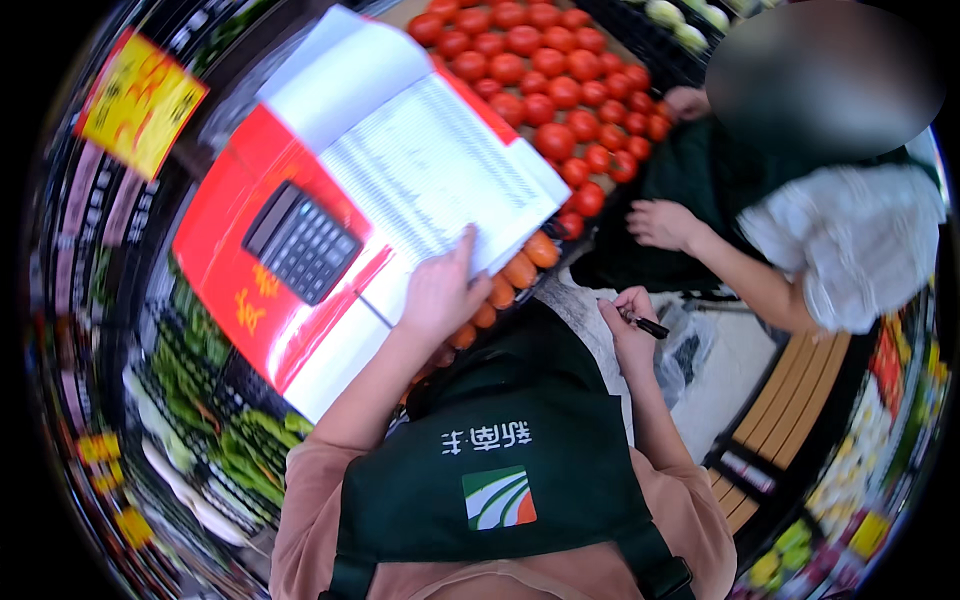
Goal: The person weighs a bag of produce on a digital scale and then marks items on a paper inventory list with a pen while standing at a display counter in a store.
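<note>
My left hand (442, 292) rests on a stack of printed sheets (442, 165), its index finger stretched out onto the lower part of the page. One top sheet is folded back. The sheets bear dense rows of writing, too blurred to read. Beneath them lies a glossy red board (217, 202) with yellow characters. A dark calculator (304, 244) sits on the board, left of the sheets. Close to it is a thin dark rod (373, 308). My right hand (636, 341) holds a black pen (645, 324) to the right, away from the paper.
Red tomatoes (555, 90) fill a display beyond the sheets; carrots (517, 271) show under their near edge. At right, a co-worker's hand (664, 223) hangs near a dark apron. Leafy vegetables (247, 450) line the left. A wooden slatted ledge (787, 397) stands at right.
</note>
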